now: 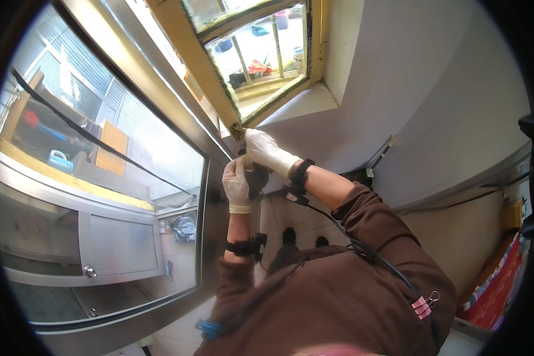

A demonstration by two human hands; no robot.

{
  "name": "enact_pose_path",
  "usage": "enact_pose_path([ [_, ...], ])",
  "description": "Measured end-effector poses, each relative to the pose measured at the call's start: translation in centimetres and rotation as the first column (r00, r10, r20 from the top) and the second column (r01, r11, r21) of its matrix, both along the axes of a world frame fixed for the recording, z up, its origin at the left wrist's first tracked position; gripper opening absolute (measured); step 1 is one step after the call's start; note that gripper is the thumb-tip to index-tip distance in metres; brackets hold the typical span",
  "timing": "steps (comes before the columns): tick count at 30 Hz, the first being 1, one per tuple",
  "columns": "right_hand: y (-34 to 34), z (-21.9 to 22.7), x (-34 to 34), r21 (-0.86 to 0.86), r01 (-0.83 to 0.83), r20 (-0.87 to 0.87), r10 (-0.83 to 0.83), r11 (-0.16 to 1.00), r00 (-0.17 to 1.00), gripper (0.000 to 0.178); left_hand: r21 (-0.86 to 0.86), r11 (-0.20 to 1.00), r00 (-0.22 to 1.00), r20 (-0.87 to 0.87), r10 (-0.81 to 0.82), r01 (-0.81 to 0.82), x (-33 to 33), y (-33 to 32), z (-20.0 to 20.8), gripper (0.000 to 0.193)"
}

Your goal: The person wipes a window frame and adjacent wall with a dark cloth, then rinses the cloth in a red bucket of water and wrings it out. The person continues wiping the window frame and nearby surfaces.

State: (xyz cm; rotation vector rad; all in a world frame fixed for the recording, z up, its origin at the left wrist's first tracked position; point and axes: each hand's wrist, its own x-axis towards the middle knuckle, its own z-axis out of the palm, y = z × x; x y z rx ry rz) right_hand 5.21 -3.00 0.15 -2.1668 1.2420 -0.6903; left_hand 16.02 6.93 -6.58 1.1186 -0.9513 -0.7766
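A: What's nearest, at the bottom of the frame?

B: A brown sleeve and chest, with a pink binder clip (422,306) at lower right and a black cable (362,246) running up the right forearm.

A: And the hands?

B: Both gloved in white, near the centre. The left hand (237,184) is curled closed around a dark object (257,178); what it is, I cannot tell. The right hand (266,151) sits just above, fingers bent and pressed on the lower corner of a yellow window frame (203,65).

A: Where does that frame lie?

B: It runs from the top centre down to the hands. Left of it stands a steel-framed glass door (118,196); grey wall (433,89) fills the upper right.
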Motion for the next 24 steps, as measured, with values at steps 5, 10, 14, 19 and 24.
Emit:
enact_pose_path([
  [5,-3.6,-0.3,2.1,-0.021,-0.048,0.098,0.049,0.999,0.994,0.046,-0.160,0.987,0.997,0.078,0.020,-0.007,2.1,-5.3,1.5,0.018],
  [10,-5.3,-1.1,1.8,-0.002,-0.106,0.202,0.104,0.994,0.974,0.051,-0.111,0.988,0.993,0.051,-0.107,0.112,3.2,-8.2,1.6,0.038],
  [14,-4.0,-2.6,-3.0,0.196,0.006,0.313,-0.069,0.981,0.947,0.043,-0.040,0.925,0.915,-0.132,-0.381,0.379,3.1,-9.7,2.1,0.039],
  [19,-0.8,-3.9,-11.0,0.368,0.106,0.732,-0.358,0.924,0.579,0.046,0.050,0.980,0.981,0.035,-0.193,0.191,1.4,-12.8,2.4,0.034],
  [24,-1.7,-2.6,-14.8,-0.012,0.563,0.746,-0.368,0.826,0.555,0.043,0.099,0.992,0.992,-0.100,-0.071,0.081,-0.8,-14.9,1.5,0.040],
])
